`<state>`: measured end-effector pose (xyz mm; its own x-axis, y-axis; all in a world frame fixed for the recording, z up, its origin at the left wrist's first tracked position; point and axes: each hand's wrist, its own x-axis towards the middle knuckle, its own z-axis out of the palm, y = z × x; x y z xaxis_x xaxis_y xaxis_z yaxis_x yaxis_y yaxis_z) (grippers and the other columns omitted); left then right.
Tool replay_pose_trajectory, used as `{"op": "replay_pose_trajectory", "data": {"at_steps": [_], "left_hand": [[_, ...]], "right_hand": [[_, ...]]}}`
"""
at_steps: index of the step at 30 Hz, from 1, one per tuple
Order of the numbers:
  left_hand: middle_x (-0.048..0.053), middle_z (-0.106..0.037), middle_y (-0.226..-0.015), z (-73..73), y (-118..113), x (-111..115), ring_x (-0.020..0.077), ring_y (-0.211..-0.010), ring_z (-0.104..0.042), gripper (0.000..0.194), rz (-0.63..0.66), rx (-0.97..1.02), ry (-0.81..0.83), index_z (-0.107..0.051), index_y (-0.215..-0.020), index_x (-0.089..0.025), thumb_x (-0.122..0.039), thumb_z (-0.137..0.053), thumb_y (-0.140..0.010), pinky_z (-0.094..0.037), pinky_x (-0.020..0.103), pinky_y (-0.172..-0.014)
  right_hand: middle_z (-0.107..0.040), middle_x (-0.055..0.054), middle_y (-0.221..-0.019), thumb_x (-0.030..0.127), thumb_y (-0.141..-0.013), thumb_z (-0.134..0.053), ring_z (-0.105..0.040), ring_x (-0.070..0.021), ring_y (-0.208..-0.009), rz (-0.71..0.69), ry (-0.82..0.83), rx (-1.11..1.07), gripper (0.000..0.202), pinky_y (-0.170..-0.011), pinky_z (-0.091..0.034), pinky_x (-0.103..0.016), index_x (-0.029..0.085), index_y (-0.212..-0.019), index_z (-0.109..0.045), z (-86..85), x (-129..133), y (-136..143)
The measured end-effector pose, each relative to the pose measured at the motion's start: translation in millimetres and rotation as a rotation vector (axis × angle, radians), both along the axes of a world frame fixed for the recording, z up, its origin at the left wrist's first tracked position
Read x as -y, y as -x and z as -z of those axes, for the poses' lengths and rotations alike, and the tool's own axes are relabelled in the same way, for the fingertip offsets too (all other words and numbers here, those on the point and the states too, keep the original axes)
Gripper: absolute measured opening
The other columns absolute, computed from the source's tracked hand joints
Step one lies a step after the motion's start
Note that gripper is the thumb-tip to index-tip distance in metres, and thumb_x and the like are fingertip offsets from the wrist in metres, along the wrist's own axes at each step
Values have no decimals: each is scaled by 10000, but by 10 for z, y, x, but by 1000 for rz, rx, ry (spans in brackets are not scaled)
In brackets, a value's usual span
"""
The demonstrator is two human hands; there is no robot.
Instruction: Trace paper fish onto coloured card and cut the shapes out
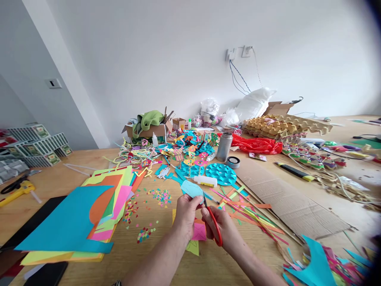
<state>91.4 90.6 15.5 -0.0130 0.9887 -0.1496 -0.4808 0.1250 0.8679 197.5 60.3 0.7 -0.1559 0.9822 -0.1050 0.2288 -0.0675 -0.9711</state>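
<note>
My left hand (187,212) pinches a light blue piece of paper (191,188) with drawn lines on it, near the middle of the table. Red-handled scissors (214,224) are in my right hand (220,227), their dark blades beside the right edge of the blue piece. Below and between my hands lie a pink paper (199,231) and a yellow-green paper (193,247), partly hidden by my hands. Just beyond the blue piece, a white glue bottle (205,181) lies on its side, close to a blue bumpy disc (220,174).
Stacked coloured sheets (68,216) cover the left side. Small confetti (160,197) lies left of my hands, paper strips (253,210) to the right. A metal bottle (224,147) stands beyond. Cardboard (288,198) and a box cutter (294,171) lie at the right.
</note>
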Motion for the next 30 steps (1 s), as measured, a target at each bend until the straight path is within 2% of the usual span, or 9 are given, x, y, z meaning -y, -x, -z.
{"op": "replay_pose_trajectory", "data": {"at_steps": [22,30], "left_hand": [[-7,-569,-539,58,13,-24,96,-516,-480,189,-3,-20,9,-597,-565,-144,-284,-724,-557,-387,231,-551],[-13,-566,-546,21,3,-20,97,-526,-469,169,-1,-43,3,-594,-574,-146,-270,-706,-550,-399,234,-563]], "right_hand": [[-499,19,-397,816,-694,-507,-398,-93,-355,13,-4,5,607,-391,-279,-228,225,-596,-406,-4,12,4],[-512,20,-423,774,-741,-511,-407,-89,-368,-2,-22,-8,576,-392,-283,-222,219,-620,-416,10,17,-10]]}}
